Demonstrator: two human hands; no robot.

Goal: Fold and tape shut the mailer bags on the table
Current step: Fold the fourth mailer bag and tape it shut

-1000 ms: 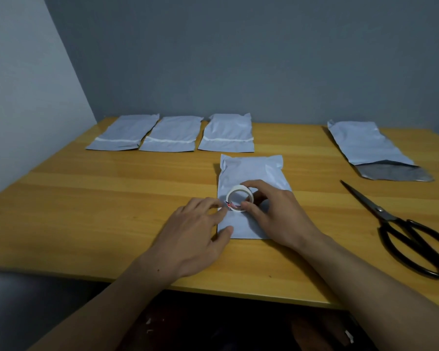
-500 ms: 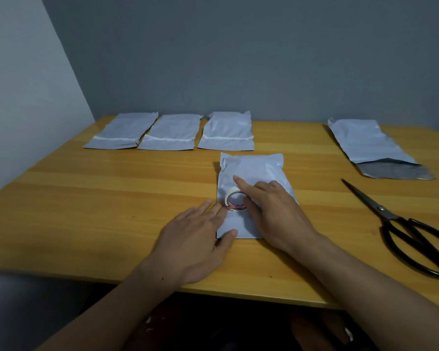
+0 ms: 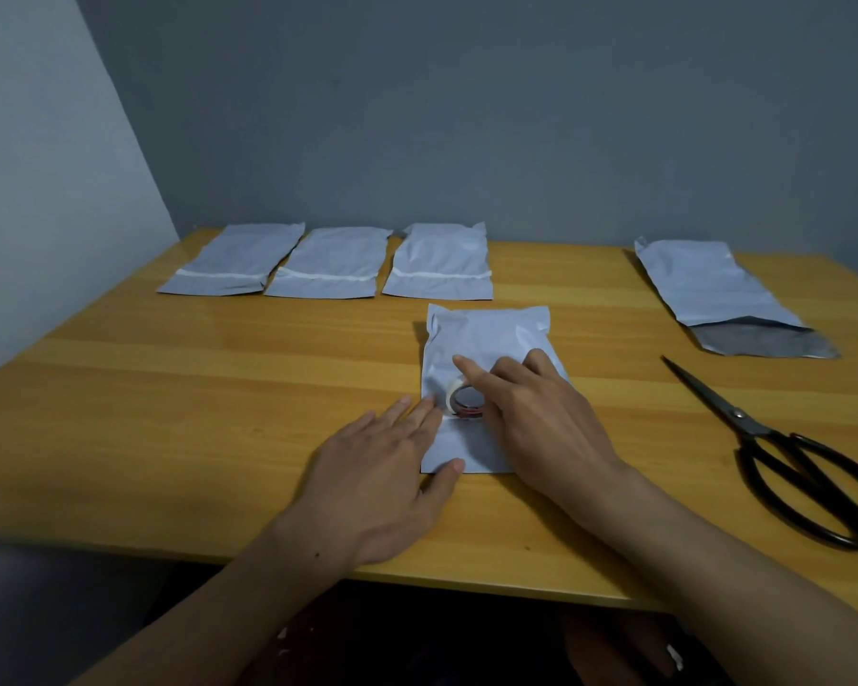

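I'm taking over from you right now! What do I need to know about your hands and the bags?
Left hand: flat, fingers pressing the left edge of the folded mailer bag in the middle of the table.
Right hand: holds the tape roll on that bag.
Done: three taped bags in a row at the back left.
Left: tape this bag shut, probably cutting with the scissors lying on the right. Then fold and tape the open bag at the back right.

Wood table: 3 taped bags back L, folded bag ctr, open bag + scissors R
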